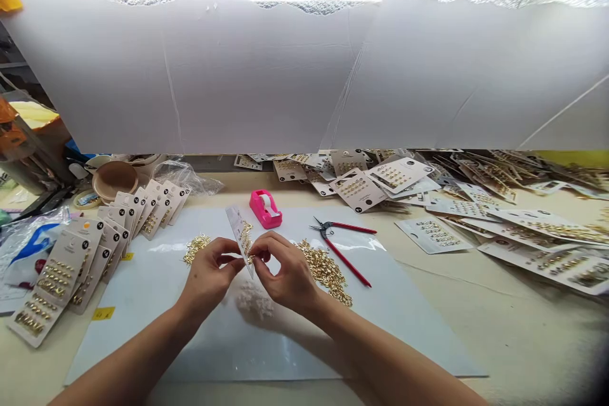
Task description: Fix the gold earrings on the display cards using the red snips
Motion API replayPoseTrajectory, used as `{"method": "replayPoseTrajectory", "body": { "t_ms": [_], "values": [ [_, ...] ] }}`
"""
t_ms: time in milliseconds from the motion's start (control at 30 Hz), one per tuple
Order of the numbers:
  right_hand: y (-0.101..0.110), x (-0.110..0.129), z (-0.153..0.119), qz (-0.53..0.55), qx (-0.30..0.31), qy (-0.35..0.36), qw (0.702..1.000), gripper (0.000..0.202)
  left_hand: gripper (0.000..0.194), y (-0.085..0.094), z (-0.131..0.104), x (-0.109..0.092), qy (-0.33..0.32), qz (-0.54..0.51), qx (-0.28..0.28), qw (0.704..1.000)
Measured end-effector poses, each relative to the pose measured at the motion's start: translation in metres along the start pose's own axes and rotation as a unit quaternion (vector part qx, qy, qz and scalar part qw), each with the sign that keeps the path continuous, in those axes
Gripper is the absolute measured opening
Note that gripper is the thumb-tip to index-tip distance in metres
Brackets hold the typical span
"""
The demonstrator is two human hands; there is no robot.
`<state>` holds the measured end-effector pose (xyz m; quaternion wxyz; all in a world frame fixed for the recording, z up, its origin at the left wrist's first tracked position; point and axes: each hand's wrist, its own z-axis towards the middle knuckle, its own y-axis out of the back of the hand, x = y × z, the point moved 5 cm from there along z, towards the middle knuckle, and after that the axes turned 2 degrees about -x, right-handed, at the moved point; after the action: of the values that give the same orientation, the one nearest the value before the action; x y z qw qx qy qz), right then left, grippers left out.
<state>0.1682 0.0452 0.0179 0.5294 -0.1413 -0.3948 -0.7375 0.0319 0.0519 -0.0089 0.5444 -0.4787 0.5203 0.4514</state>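
Observation:
My left hand (212,273) pinches the left edge of an earring card (235,223), which stands tilted nearly edge-on over the white work mat (181,342). Gold earrings hang along the card's right face. Close against that face, my right hand (285,269) has its fingers pinched at the lower earrings; a small gold piece seems to be between them, partly hidden. Right of my right hand spreads a pile of small gold pieces (326,269). A smaller heap of gold rings (196,247) lies behind my left hand. Between my wrists sits a little mound of small whitish pieces (254,301).
A pink tape dispenser (265,209) and red-handled pliers (345,228) lie on the mat's far part. Filled earring cards fan out at left (57,273) and pile up at right (533,228). A brown bowl (114,179) stands back left, beneath a hanging white board (266,82).

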Motion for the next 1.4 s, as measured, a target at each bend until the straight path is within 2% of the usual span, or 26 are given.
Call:
{"method": "replayPoseTrajectory", "body": {
  "t_ms": [167, 367, 600, 700, 800, 867, 967, 1000, 1067, 1167, 1267, 1400],
  "values": [
    [-0.002, 0.003, 0.001, 0.011, 0.028, -0.037, 0.999, 0.012, 0.013, -0.001, 0.001, 0.003, 0.026, -0.043, 0.006, 0.999],
    [-0.003, 0.006, 0.003, 0.007, 0.012, -0.058, 0.998, 0.007, 0.025, -0.008, 0.0, 0.003, 0.038, -0.16, 0.043, 0.985],
    [-0.008, 0.008, 0.004, -0.009, 0.053, -0.069, 0.996, 0.013, 0.019, -0.011, 0.001, 0.012, 0.117, -0.292, 0.063, 0.947],
    [0.003, 0.007, 0.008, -0.018, 0.071, -0.086, 0.994, 0.022, 0.025, -0.008, 0.003, 0.011, 0.097, -0.312, 0.054, 0.943],
    [0.031, -0.006, 0.015, -0.087, 0.081, -0.125, 0.985, 0.024, 0.029, -0.003, 0.006, 0.005, 0.067, -0.286, 0.026, 0.956],
    [0.055, -0.025, 0.017, -0.191, 0.101, -0.158, 0.964, 0.018, 0.027, 0.001, 0.006, 0.0, 0.053, -0.251, 0.01, 0.966],
    [0.087, -0.063, 0.01, -0.378, 0.174, -0.218, 0.883, 0.023, 0.024, 0.004, 0.006, -0.009, 0.025, -0.219, 0.004, 0.975],
    [0.094, -0.073, 0.006, -0.41, 0.199, -0.232, 0.859, 0.024, 0.024, 0.005, 0.006, -0.012, 0.017, -0.214, 0.006, 0.977],
    [0.101, -0.087, -0.001, -0.428, 0.23, -0.245, 0.839, 0.024, 0.026, 0.005, 0.006, -0.014, 0.012, -0.207, 0.014, 0.978],
    [0.097, -0.091, -0.007, -0.385, 0.247, -0.235, 0.858, 0.024, 0.029, 0.002, 0.006, -0.014, 0.03, -0.205, 0.025, 0.978],
    [0.082, -0.086, -0.006, -0.329, 0.264, -0.203, 0.884, 0.021, 0.034, -0.001, 0.005, -0.013, 0.056, -0.208, 0.016, 0.976],
    [0.062, -0.086, 0.0, -0.31, 0.291, -0.156, 0.892, 0.021, 0.035, -0.005, 0.003, -0.012, 0.078, -0.197, 0.01, 0.977]
  ]
}}
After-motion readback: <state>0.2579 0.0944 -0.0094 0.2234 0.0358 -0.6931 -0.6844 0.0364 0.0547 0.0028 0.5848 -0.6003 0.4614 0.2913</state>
